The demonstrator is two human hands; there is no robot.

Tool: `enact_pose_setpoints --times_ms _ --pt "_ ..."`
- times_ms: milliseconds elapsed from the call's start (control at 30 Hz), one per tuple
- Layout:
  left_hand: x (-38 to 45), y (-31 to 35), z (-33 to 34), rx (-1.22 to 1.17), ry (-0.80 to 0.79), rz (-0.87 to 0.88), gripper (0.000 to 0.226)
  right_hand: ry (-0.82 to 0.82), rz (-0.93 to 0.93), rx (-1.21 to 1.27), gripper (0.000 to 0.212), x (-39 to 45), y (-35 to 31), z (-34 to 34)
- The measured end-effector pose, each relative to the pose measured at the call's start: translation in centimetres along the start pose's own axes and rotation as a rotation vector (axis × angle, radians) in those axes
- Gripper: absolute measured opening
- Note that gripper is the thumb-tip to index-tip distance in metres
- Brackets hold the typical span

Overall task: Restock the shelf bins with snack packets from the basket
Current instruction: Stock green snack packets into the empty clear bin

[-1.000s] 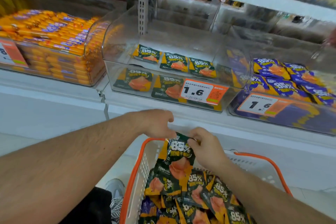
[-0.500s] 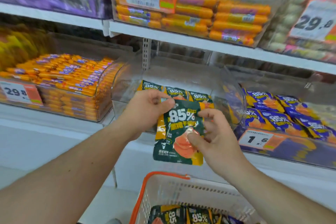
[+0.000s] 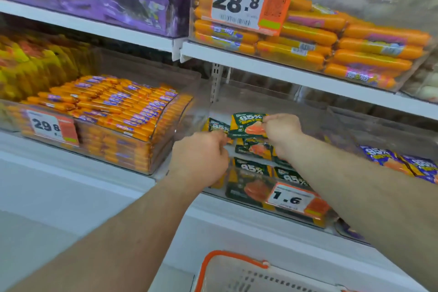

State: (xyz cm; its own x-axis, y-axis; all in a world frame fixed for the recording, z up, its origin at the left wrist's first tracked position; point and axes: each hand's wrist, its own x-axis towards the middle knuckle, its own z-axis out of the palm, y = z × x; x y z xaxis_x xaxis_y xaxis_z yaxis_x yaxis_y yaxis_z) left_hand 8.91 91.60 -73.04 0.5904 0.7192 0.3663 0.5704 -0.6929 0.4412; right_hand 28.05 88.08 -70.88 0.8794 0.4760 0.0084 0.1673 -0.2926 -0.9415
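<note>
A dark green and orange snack packet (image 3: pixel 246 124) marked 85% hangs over the clear shelf bin (image 3: pixel 196 111). My right hand (image 3: pixel 282 133) pinches its right edge inside the bin. My left hand (image 3: pixel 201 156) is at the bin's front left with its fingers curled at the packet's lower left corner; whether it still grips is hidden. More green packets (image 3: pixel 251 168) lie flat in the bin behind a 1.6 price tag (image 3: pixel 291 199). The white basket with an orange rim (image 3: pixel 227 256) shows at the bottom edge.
A bin of orange sausage sticks (image 3: pixel 113 111) stands to the left with a 29.8 tag. Purple packets (image 3: pixel 403 163) fill the bin on the right. The shelf board above (image 3: pixel 284 73) carries big orange sausages and a 28.8 tag, close over the bin.
Both hands lifted the green packet out of the basket, up past the bin's front and forward into the bin. The view tilted upward, so the basket dropped to the bottom edge.
</note>
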Motion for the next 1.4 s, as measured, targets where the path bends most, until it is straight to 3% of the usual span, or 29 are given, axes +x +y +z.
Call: enact_pose_setpoints --times_ms 100,167,233,300,367,467,567,700,967,1100,1267,1400 --pt "0.2 0.1 0.4 0.070 0.012 0.031 0.023 -0.057 -0.107 -0.633 0.013 0.5 -0.1 3.6" --pt "0.3 0.1 0.8 0.108 0.029 0.037 0.024 -0.102 -0.170 -0.587 0.006 3.0 0.9 5.6" --pt "0.3 0.0 1.1 0.158 0.045 0.047 0.024 -0.164 -0.055 -0.316 0.012 4.3 1.2 7.3" --pt "0.3 0.0 1.2 0.154 0.063 0.062 0.025 -0.220 -0.069 -0.377 0.027 4.4 1.6 8.7" --pt "0.3 -0.2 1.4 0.133 0.094 0.083 0.024 -0.302 -0.144 -0.615 0.036 4.4 2.2 9.2" --pt "0.4 -0.1 1.3 0.119 0.136 0.104 0.019 -0.359 -0.165 -0.887 0.030 4.2 2.5 9.2" --pt "0.3 -0.1 1.5 0.136 0.073 0.082 0.022 -0.385 -0.183 -1.041 0.023 4.0 2.8 9.3" --pt "0.2 -0.1 1.3 0.144 0.089 0.076 0.023 -0.390 -0.188 -1.000 0.017 3.6 2.8 9.1" --pt "0.1 -0.1 1.2 0.121 0.084 0.070 0.023 -0.273 -0.072 -0.654 0.022 3.4 2.6 8.4" --pt "0.1 0.0 1.3 0.128 0.080 0.068 0.023 -0.271 0.026 -0.465 0.037 3.2 2.4 8.1" --pt "0.1 0.1 1.1 0.079 0.056 0.079 0.023 -0.279 0.168 -0.255 0.032 2.5 1.4 7.2" --pt "-0.5 0.3 1.2 -0.114 0.161 0.120 0.030 -0.239 0.082 -0.217 0.020 1.2 -0.4 5.2"
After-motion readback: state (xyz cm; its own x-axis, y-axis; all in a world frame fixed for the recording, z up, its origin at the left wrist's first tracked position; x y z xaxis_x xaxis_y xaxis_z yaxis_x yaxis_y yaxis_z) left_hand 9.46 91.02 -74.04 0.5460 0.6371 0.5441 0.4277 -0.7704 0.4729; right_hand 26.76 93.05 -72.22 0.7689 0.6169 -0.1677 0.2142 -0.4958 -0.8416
